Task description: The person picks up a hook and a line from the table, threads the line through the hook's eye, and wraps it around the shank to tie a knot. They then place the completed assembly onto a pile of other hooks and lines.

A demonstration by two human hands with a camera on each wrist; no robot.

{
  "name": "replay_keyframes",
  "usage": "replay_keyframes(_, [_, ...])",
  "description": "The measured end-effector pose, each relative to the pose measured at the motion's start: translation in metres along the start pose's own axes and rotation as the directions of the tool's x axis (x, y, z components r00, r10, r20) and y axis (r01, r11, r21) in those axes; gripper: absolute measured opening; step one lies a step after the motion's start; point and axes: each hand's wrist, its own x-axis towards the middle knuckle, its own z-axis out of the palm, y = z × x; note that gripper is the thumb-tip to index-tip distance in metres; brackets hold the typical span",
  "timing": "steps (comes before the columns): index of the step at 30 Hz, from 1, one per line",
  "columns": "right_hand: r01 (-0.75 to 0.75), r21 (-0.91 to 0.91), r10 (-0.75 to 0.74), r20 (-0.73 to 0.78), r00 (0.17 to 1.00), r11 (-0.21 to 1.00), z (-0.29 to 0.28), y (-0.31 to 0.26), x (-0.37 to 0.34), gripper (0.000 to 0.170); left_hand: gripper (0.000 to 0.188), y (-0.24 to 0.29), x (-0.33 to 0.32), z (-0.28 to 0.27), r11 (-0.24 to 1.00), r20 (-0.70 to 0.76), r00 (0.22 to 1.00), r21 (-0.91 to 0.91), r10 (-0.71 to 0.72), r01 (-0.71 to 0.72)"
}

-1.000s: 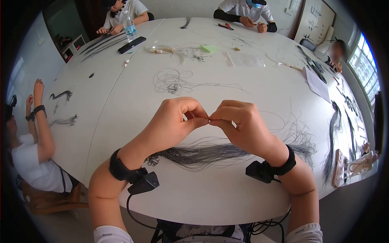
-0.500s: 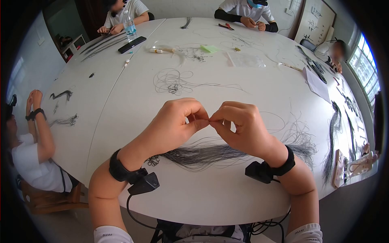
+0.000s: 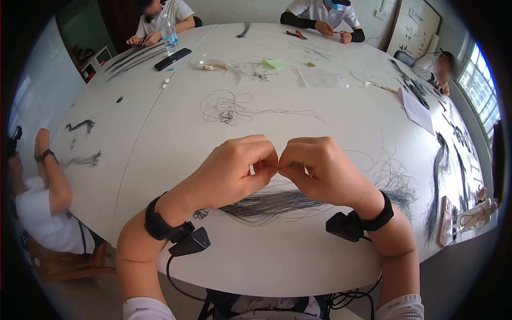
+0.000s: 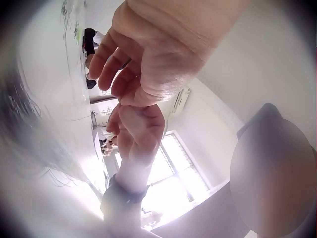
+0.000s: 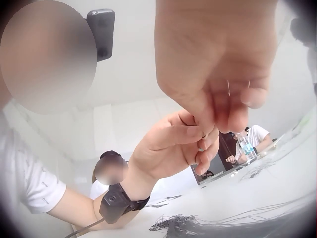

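Both hands meet above the table, fingertip to fingertip. My left hand [image 3: 240, 168] pinches between thumb and forefinger, right against the pinching fingertips of my right hand [image 3: 326, 169]. Fine threadlike glints show between the right fingers in the right wrist view, so a thin strand [image 5: 229, 88] appears to run there; its end is hidden in the pinch. Beneath the hands lies a long bundle of dark wiry strands [image 3: 274, 207], with small curled loops [image 3: 201, 214] at its left end and loose, spread ends [image 3: 397, 184] to the right.
Beyond the hands lies a loose coil of thin strand [image 3: 226, 109]. Farther off are a phone [image 3: 173, 59], a water bottle [image 3: 169, 34], a clear plastic bag [image 3: 325, 79] and red-handled pliers [image 3: 296, 34]. A clipboard [image 3: 464, 220] sits at the right edge. Other people sit around the table.
Both hands have shifted slightly towards me, their fingertips still together, and the left has tilted, covering part of the bundle's left end. The person at the left has lowered their raised hands.
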Motion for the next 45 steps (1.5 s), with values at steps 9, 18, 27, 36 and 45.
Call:
replay_keyframes(9, [-0.155,0.106,0.158,-0.017,0.987,0.982,-0.003,0.004,0.001,0.006,0.006,0.005,0.000,-0.012,0.999,-0.074,0.996,0.012,0.054,-0.053])
replay_keyframes(18, [-0.288,0.893,0.253,0.206,0.945,0.347,-0.019,0.014,0.003,0.021,0.006,0.002,0.001,-0.014,0.996,-0.136,0.987,0.019,0.086,-0.084])
replay_keyframes(27, [-0.271,0.825,0.260,0.156,0.953,0.496,-0.012,0.034,0.001,0.023,0.007,-0.001,0.000,-0.012,0.991,-0.146,0.980,0.031,0.135,-0.132])
replay_keyframes(36, [-0.234,0.798,0.360,0.023,0.933,0.555,-0.025,0.045,0.003,0.023,0.006,-0.007,0.002,-0.022,0.997,-0.152,0.987,0.064,0.058,-0.048])
replay_keyframes(45, [0.044,0.948,0.113,-0.083,0.990,0.316,-0.086,0.034,0.002,0.017,0.015,-0.045,-0.002,-0.061,0.902,0.187,0.919,0.336,-0.347,0.272])
